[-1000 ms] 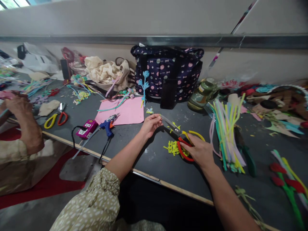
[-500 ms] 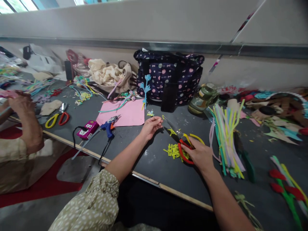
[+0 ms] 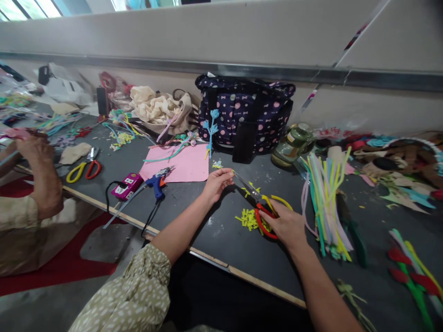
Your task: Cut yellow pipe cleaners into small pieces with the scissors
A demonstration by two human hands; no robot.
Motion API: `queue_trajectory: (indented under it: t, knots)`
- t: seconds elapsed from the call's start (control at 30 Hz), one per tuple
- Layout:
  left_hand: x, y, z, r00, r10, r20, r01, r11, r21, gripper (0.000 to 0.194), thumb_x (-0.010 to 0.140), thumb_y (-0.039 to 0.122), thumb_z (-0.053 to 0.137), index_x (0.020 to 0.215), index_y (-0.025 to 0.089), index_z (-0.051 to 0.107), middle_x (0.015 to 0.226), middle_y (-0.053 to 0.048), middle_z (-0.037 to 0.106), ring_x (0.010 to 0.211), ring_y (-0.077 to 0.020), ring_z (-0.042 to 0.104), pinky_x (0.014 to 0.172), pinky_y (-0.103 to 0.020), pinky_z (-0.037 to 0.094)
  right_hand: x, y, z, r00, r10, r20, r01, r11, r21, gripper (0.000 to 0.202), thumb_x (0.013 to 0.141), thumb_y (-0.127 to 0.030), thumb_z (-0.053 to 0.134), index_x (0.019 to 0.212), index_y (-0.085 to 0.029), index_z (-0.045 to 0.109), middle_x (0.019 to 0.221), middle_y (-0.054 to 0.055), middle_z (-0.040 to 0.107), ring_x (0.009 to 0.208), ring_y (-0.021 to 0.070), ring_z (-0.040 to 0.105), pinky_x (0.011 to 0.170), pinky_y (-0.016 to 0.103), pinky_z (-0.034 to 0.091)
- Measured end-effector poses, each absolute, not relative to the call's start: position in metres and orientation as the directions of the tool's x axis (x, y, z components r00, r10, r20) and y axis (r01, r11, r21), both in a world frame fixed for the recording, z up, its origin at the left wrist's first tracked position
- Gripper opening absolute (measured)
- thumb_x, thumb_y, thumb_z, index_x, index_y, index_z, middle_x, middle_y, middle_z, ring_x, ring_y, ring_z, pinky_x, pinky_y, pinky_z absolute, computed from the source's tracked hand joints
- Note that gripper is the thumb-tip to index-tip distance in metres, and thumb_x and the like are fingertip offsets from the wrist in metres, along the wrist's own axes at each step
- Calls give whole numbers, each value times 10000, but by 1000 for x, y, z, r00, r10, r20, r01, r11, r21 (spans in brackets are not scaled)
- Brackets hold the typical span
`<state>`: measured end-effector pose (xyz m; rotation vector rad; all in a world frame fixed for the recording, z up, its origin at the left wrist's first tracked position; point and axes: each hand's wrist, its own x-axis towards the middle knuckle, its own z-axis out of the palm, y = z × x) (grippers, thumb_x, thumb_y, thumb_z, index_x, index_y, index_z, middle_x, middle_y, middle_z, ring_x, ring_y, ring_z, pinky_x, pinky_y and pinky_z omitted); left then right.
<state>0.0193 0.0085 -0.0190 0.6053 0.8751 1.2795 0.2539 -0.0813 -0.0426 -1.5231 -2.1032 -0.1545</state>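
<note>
My right hand (image 3: 285, 226) grips a pair of scissors (image 3: 266, 203) with one red and one yellow handle loop. Their blades point up and left, and the tips reach the fingertips of my left hand (image 3: 218, 182). That hand is closed in a pinch on a tiny yellow strip (image 3: 233, 171), mostly hidden by the fingers. Below the blades lies a pile of short yellow cut pieces (image 3: 248, 219), partly behind the red loop. A few more yellow bits (image 3: 249, 189) rest under the blades. Small blue and yellow bits (image 3: 217, 164) lie just beyond my left hand.
A pink sheet (image 3: 190, 161), a blue glue gun (image 3: 156, 184) and a purple box (image 3: 128, 186) lie leftward. Behind stand a dark patterned bag (image 3: 224, 106), a phone (image 3: 244, 143) and a green jar (image 3: 292, 144). Pastel fuzzy stems (image 3: 327, 207) lie right. Another person's arm (image 3: 43, 175) is far left.
The scissor tips have come up to my left fingertips, and the blades look closer together. The yellow strip that stuck out there now shows less. The view has shifted slightly.
</note>
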Motion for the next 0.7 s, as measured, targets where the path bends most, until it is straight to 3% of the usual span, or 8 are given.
queue_trajectory:
  t: [0.27,0.47,0.7]
  knots:
    - [20,8,-18,64,964,-257,-581,245,776,309,563,175,828,818,111,666,662,0,645,540,-71,574,631,-239,514,252,-83,-36,-222,846,485,921,345,-180,450,842,-509,521,1138,-190,636,964,60,721,824,181,670,644,264,475]
    - [19,9,-18,71,960,-269,-587,259,767,290,570,156,820,812,107,667,651,-6,652,536,-76,574,626,-245,512,254,-82,-39,-221,866,449,911,348,-223,444,860,-546,498,1109,-211,650,908,54,725,732,173,660,589,266,454]
    - [18,10,-19,96,957,-273,-605,274,748,297,581,135,809,840,113,665,653,-1,652,524,-65,566,623,-236,514,255,-83,-42,-235,875,423,902,358,-242,452,878,-550,476,1109,-198,640,924,62,722,757,180,664,613,276,458]
